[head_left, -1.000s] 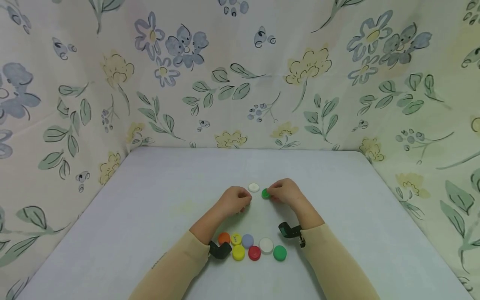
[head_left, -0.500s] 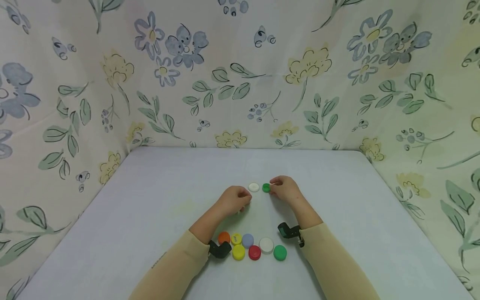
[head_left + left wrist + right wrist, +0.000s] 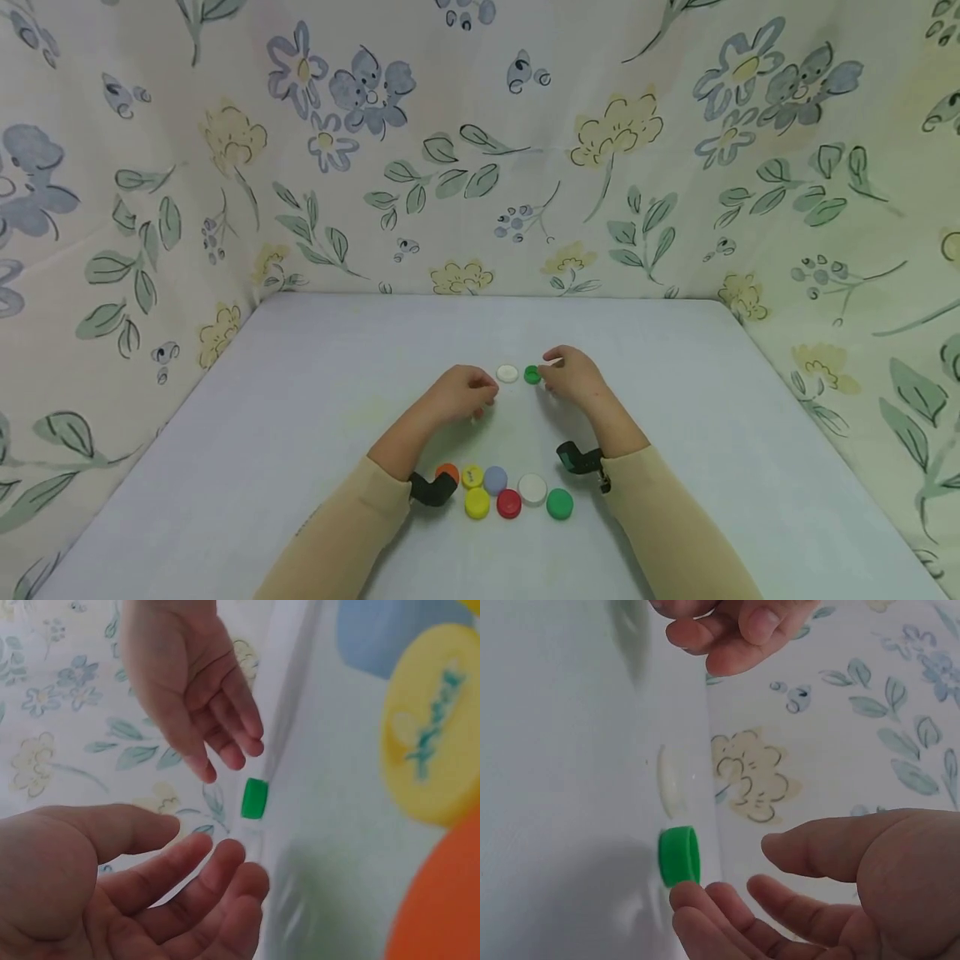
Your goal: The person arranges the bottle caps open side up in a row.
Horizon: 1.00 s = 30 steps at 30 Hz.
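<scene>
A small green bottle cap [image 3: 532,374] lies hollow side up on the white table, just right of a flat white cap [image 3: 507,373]. My right hand [image 3: 573,375] is beside the green cap, thumb and fingers spread apart. In the right wrist view, fingertips [image 3: 684,896] are right at the rim of the green cap [image 3: 679,855], without gripping it. Left of the white cap, my left hand [image 3: 459,393] hovers with relaxed, slightly bent fingers and nothing in them. The left wrist view shows a gap between its thumb and fingers [image 3: 187,900].
Closer to me lies a group of coloured caps: orange [image 3: 447,473], printed yellow [image 3: 472,477], plain yellow [image 3: 477,503], lilac [image 3: 495,480], red [image 3: 508,503], white [image 3: 532,490] and green [image 3: 559,503]. Floral cloth [image 3: 480,192] rises behind the table and at its sides.
The small green cap has shifted away from me, level with the white one. My right hand has let go of it, its fingers spreading. My left hand has drawn slightly left.
</scene>
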Motion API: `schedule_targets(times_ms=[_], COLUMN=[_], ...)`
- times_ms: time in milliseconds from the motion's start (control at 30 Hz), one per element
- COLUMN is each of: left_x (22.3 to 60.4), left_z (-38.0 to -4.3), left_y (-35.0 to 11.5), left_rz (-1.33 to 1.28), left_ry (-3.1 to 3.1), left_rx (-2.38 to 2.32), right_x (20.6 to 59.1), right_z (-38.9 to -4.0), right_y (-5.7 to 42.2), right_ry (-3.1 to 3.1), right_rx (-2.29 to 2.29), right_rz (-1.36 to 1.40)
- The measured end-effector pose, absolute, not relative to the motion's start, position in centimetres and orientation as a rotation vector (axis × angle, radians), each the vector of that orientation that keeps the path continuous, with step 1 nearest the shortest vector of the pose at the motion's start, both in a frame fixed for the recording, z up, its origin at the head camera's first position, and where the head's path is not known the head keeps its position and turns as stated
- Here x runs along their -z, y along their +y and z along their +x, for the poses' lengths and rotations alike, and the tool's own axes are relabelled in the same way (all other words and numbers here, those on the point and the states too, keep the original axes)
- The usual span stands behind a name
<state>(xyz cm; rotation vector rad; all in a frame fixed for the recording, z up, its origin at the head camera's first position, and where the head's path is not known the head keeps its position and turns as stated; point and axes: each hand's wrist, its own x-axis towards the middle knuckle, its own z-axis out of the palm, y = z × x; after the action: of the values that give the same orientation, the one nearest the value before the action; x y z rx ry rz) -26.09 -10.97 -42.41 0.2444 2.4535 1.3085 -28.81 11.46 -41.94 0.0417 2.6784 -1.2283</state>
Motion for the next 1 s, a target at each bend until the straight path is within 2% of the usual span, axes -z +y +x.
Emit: schedule_targets(times_ms=[367, 667, 1000], left_x=[40.1, 40.7, 41.3], left_z=[-25.4, -23.2, -21.1], left_y=[-13.6, -16.5, -18.9], left_rz=[0.370, 0.417, 0.580], left_ry=[2.325, 2.313, 2.255], left_rx=[-1.280, -1.254, -1.122], right_x=[40.0, 39.2, 40.2], right_z=[-26.6, -24.2, -21.4], right_y=[8.3, 5.9, 3.3], right_ry=[2.547, 2.456, 2.387], right_rx=[1.209, 1.101, 0.918], right_rz=[-0.276, -0.514, -0.699])
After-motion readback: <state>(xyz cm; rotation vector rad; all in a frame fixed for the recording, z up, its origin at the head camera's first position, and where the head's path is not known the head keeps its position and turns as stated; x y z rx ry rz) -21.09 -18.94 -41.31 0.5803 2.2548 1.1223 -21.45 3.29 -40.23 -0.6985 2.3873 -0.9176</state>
